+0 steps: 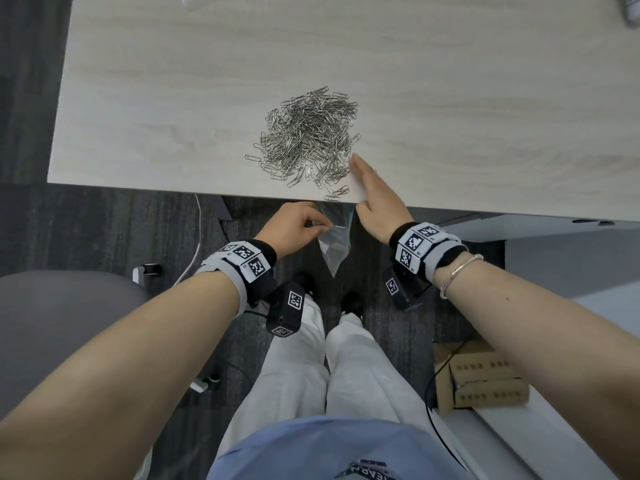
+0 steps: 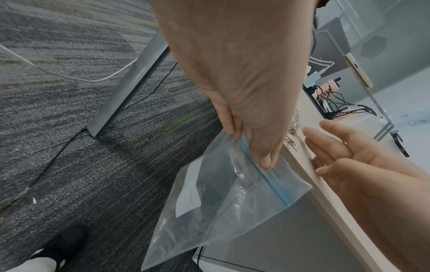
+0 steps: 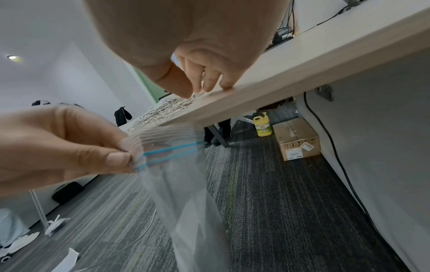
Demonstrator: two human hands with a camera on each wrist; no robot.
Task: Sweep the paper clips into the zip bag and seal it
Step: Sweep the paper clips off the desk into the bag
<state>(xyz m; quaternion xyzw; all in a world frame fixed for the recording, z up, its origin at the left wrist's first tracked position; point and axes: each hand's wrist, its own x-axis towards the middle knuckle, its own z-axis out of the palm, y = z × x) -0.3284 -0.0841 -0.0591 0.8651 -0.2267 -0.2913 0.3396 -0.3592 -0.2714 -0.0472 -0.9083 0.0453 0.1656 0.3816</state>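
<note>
A heap of silver paper clips [image 1: 306, 136] lies on the light wooden table [image 1: 173, 98], close to its near edge, with a few strays [image 1: 336, 195] at the very edge. Just below that edge hangs a clear zip bag [image 1: 333, 242] with a blue zip strip [image 2: 267, 176]. My left hand [image 1: 294, 226] pinches the bag's top rim between thumb and fingers [image 3: 116, 158]. My right hand [image 1: 372, 195] rests flat on the table's edge, fingers straight, just right of the heap and holding nothing. Its fingertips [image 3: 227, 85] touch the tabletop.
Dark carpet [image 1: 104, 223] lies under the table, with a white cable [image 1: 194, 258] and a grey chair [image 1: 65, 327] at the left. Cardboard boxes [image 1: 485, 379] stand on the floor at the right. A box [image 3: 296, 139] and a yellow bottle [image 3: 263, 127] sit under the table.
</note>
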